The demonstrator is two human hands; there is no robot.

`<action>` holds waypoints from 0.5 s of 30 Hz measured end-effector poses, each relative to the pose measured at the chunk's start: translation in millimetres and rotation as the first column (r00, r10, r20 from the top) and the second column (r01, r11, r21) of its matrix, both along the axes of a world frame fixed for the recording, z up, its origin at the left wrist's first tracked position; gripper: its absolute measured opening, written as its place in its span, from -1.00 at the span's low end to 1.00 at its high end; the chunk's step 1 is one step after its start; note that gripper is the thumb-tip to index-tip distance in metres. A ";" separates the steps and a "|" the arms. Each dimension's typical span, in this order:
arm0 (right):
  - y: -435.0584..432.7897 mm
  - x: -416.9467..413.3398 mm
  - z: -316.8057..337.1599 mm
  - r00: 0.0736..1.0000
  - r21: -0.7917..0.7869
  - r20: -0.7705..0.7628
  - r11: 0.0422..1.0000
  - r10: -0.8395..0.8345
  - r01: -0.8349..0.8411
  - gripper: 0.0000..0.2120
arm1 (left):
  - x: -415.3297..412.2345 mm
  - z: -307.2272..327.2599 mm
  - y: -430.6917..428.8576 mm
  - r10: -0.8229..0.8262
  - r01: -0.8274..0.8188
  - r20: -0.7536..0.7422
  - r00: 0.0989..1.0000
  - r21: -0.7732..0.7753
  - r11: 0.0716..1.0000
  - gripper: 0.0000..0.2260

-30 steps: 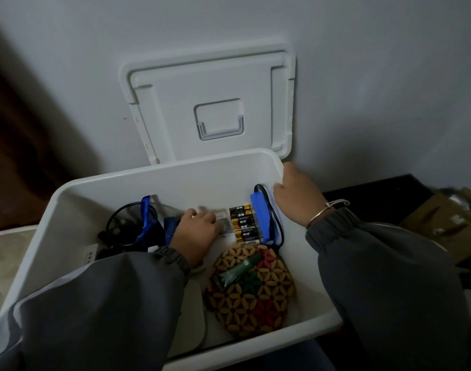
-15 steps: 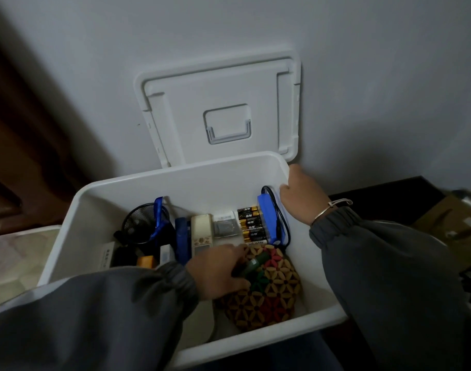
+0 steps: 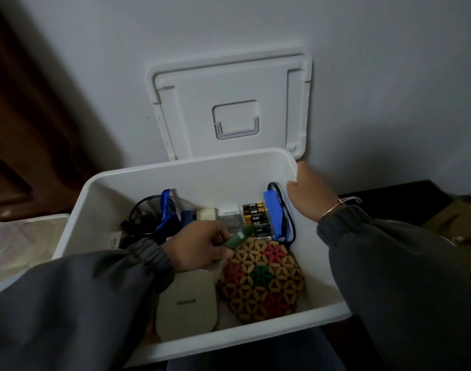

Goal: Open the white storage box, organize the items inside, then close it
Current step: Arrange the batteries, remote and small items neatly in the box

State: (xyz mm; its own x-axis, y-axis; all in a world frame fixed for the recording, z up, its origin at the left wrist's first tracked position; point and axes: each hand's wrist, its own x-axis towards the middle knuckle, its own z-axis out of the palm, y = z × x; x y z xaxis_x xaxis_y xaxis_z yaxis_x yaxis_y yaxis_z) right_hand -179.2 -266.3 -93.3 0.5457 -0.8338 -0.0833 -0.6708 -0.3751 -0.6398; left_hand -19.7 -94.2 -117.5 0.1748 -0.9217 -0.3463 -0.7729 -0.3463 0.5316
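Note:
The white storage box (image 3: pixel 261 336) stands open, its lid (image 3: pixel 186 116) leaning upright against the wall behind it. Inside the box, my left hand (image 3: pixel 199 247) is shut on a small green tube (image 3: pixel 238 239), lifted just above a round patterned wooden mat (image 3: pixel 263 279). My right hand (image 3: pixel 309 194) rests on the box's right rim near the back corner. Along the back lie a pack of batteries (image 3: pixel 255 218), a blue battery pack with a cable (image 3: pixel 275 215), a small clear packet (image 3: pixel 230 220), a cream remote (image 3: pixel 207 215) and a black mini fan with a blue strap (image 3: pixel 148 215).
A cream rounded case (image 3: pixel 187 303) lies at the box's front left, beside the mat. A clear container (image 3: pixel 14 242) sits left of the box. A cardboard box (image 3: pixel 459 226) stands on the dark surface (image 3: pixel 389 191) at right. The wall is close behind.
My left hand moved from the packet at the back to the mat, gripped the green tube and lifted it. My right hand stayed on the rim.

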 end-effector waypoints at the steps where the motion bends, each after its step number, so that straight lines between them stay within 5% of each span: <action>1: -0.4 -0.2 -0.8 1.000 -0.002 0.004 1.000 0.003 -0.003 -0.80 | 4.9 2.9 5.6 -0.002 0.002 -0.010 1.000 0.003 1.000 -0.89; 7: -3.1 -1.1 -3.4 1.000 -0.021 -0.008 1.000 0.004 -0.004 -0.81 | 7.6 -7.2 29.3 0.165 -0.151 -0.133 0.977 0.110 0.982 -0.87; 15: -2.8 -3.1 -4.0 1.000 -0.022 0.005 1.000 0.005 -0.005 -0.82 | 7.3 -9.6 22.6 0.101 -0.102 0.021 0.995 0.080 0.992 -0.87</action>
State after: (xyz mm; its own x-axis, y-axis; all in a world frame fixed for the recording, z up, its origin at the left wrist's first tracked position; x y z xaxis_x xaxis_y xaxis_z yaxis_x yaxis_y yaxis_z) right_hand -182.3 -269.2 -97.4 0.5502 -0.8327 -0.0626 -0.6659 -0.3922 -0.6346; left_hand -12.4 -71.6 -127.1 0.2721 -0.8679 -0.4155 -0.7401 -0.4647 0.4860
